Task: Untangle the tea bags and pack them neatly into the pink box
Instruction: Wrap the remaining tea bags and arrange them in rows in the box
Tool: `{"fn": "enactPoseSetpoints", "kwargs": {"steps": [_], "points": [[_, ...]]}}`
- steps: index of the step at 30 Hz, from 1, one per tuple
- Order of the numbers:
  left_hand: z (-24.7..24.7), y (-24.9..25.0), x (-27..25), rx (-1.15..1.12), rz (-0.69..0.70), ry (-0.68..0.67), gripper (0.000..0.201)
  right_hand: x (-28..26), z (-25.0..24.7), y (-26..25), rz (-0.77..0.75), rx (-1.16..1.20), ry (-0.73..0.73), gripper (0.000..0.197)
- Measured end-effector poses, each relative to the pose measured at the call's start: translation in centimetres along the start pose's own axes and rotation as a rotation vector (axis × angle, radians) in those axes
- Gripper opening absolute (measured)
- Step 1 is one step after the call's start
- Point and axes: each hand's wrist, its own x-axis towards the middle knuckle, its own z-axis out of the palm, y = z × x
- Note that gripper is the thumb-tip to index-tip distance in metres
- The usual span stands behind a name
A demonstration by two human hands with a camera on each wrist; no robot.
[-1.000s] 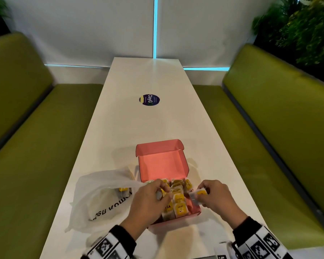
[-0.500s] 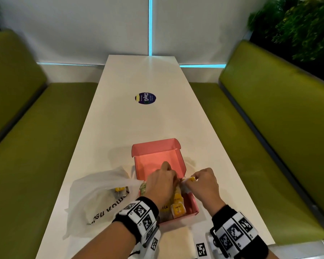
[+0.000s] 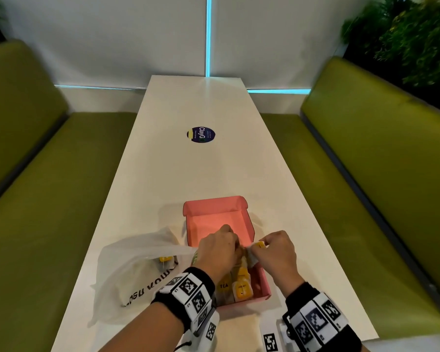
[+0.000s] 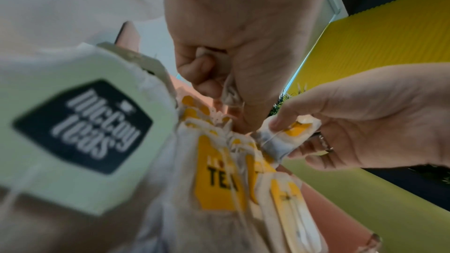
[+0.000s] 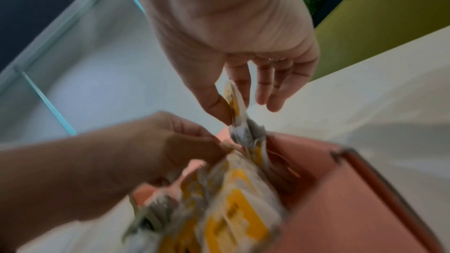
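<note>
Tea bags [image 3: 241, 285]: both hands had moved forward over the pink box [image 3: 215, 214]. Right hand [image 3: 277, 252] pinched one yellow-tagged bag [image 4: 289, 136]; left hand [image 3: 217, 250] pinched another's paper. Separation underway, packing partway done.

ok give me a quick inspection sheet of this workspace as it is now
surface: long white table, round dark sticker mid-table
job's things: pink box open, yellow-tagged tea bags packed at its near end
clutter: white plastic bag left of the box, more tea bags inside
hands: left hand pinches a tea bag over the box; right hand pinches a yellow-tagged one
cables: nothing seen except tea bag strings
surroundings: green benches both sides, plants far right
</note>
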Motion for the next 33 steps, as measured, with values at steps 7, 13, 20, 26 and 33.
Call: {"fn": "enactPoseSetpoints", "kwargs": {"steps": [7,13,20,26,33], "points": [[-0.3,0.1,-0.1,0.008,-0.004,-0.024,0.030,-0.4,-2.1,-0.5,0.008,0.070,0.009,0.027],[-0.3,0.8,-0.6,-0.083,0.043,0.033,0.028,0.3,-2.5,1.3,0.048,0.128,-0.024,0.008],[-0.5,1.4,-0.5,0.044,0.264,-0.087,0.042,0.0,-2.8,1.9,-0.004,0.103,-0.004,0.017],[-0.4,1.0,-0.7,0.135,0.306,-0.050,0.030,-0.3,-2.1,2.3,-0.085,0.049,0.001,0.014],[-0.5,0.4,-0.4,0.142,0.316,-0.013,0.026,0.6,-0.7,1.8,-0.141,-0.102,-0.056,0.005]]}}
